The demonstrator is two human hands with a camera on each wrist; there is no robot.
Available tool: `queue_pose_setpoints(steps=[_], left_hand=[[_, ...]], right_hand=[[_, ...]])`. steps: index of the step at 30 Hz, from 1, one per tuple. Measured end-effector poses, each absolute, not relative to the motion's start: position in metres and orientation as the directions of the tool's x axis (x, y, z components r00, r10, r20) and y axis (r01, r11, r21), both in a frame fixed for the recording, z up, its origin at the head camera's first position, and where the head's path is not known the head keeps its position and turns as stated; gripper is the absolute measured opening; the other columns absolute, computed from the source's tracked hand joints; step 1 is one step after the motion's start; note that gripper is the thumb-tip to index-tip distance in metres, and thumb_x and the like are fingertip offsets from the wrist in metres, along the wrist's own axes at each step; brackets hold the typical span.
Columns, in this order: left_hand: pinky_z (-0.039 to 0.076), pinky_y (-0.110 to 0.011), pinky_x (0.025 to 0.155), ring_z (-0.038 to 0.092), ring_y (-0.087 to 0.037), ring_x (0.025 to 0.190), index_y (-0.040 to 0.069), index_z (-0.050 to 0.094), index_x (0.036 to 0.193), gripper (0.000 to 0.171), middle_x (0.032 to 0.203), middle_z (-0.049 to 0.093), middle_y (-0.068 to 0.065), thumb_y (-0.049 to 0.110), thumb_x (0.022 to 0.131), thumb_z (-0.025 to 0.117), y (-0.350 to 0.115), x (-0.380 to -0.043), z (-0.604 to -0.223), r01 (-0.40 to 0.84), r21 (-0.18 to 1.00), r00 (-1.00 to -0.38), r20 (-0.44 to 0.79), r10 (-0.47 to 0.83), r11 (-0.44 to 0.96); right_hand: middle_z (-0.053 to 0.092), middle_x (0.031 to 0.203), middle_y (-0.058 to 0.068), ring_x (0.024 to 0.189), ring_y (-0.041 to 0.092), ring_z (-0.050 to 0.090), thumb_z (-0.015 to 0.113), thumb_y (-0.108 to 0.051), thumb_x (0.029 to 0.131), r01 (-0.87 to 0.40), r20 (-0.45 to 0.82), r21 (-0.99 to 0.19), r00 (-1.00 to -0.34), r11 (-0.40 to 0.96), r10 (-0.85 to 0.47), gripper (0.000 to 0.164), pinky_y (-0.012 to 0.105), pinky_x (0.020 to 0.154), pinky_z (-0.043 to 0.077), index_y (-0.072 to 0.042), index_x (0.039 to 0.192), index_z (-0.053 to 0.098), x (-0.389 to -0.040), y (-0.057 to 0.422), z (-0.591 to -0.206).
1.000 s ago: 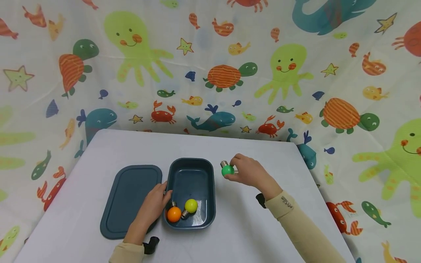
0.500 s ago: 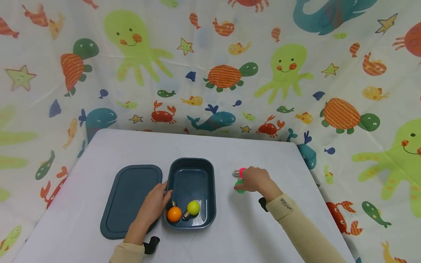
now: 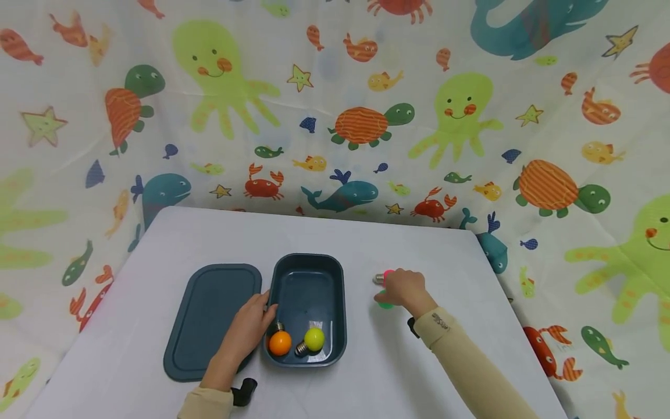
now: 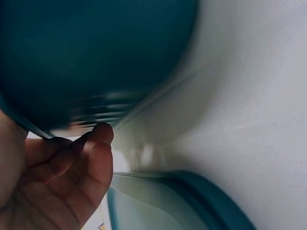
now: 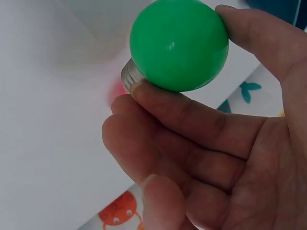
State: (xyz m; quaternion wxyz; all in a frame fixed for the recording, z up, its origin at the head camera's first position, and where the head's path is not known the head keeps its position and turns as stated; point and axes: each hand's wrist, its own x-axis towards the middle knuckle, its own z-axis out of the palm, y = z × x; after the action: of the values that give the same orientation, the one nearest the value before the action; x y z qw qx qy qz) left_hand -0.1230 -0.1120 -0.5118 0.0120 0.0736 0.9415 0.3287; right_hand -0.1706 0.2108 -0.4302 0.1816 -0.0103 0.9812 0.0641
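Observation:
My right hand [image 3: 405, 289] pinches a green light bulb [image 5: 180, 45] between thumb and index finger, low over the table right of the dark blue container [image 3: 342, 302]. Just beyond that bulb a pink light bulb [image 3: 387, 276] shows its metal screw base; the hand hides part of it. At the container's left wall my left hand [image 3: 248, 323] grips the rim, with the thumb over the edge and the fingers outside. Inside the container's near end lie an orange light bulb [image 3: 280, 343] and a yellow light bulb [image 3: 314, 338].
A dark blue lid [image 3: 211, 314] lies flat left of the container, partly under my left forearm. The white table [image 3: 314, 230] ends at a curtain [image 3: 293, 122] printed with sea animals.
My right hand has moved right and nearer with the green bulb, then nearly stopped. The pink bulb has come into sight. The yellow bulb has rolled right; my left hand stays put.

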Motion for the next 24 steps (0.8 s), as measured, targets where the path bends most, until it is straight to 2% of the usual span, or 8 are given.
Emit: queue_pose_setpoints(steps=[3, 6, 16, 24], left_hand=[[0.049, -0.035, 0.072, 0.054, -0.018, 0.081, -0.004, 0.049, 0.129, 0.046, 0.102, 0.059, -0.010, 0.023, 0.093, 0.052, -0.111, -0.122, -0.513, 0.132, 0.619, -0.989, 0.032, 0.143, 0.774], [0.049, -0.034, 0.071, 0.054, -0.017, 0.080, -0.005, 0.049, 0.129, 0.046, 0.101, 0.059, -0.010, 0.023, 0.093, 0.053, -0.110, -0.121, -0.513, 0.127, 0.619, -0.990, 0.027, 0.141, 0.775], [0.046, -0.031, 0.067, 0.050, -0.016, 0.076, -0.006, 0.048, 0.129, 0.047, 0.097, 0.058, -0.009, 0.022, 0.092, 0.053, -0.109, -0.120, -0.509, 0.127, 0.612, -0.989, 0.019, 0.146, 0.780], [0.046, -0.031, 0.067, 0.051, -0.016, 0.076, -0.007, 0.048, 0.129, 0.046, 0.099, 0.058, -0.010, 0.021, 0.092, 0.053, -0.108, -0.119, -0.508, 0.129, 0.611, -0.989, 0.020, 0.148, 0.781]], right_hand=[[0.057, 0.074, 0.004, 0.062, 0.020, 0.052, 0.065, -0.056, 0.074, -0.031, -0.368, 0.147, -0.929, 0.989, 0.026, 0.045, 0.037, 0.060, 0.044, -0.012, 0.082, 0.066, -0.174, 0.213, -0.440], [0.057, 0.075, 0.003, 0.063, 0.020, 0.053, 0.065, -0.056, 0.074, -0.014, -0.378, 0.168, -0.924, 0.986, 0.051, 0.045, 0.037, 0.061, 0.044, -0.012, 0.084, 0.066, -0.178, 0.214, -0.447], [0.057, 0.072, 0.004, 0.061, 0.020, 0.053, 0.064, -0.053, 0.075, 0.005, -0.345, 0.155, -0.937, 0.988, 0.059, 0.042, 0.037, 0.059, 0.044, -0.011, 0.077, 0.063, -0.180, 0.216, -0.455], [0.058, 0.073, 0.005, 0.061, 0.021, 0.053, 0.064, -0.056, 0.073, 0.026, -0.312, 0.153, -0.947, 0.988, 0.073, 0.048, 0.039, 0.060, 0.044, -0.009, 0.082, 0.066, -0.183, 0.215, -0.460]])
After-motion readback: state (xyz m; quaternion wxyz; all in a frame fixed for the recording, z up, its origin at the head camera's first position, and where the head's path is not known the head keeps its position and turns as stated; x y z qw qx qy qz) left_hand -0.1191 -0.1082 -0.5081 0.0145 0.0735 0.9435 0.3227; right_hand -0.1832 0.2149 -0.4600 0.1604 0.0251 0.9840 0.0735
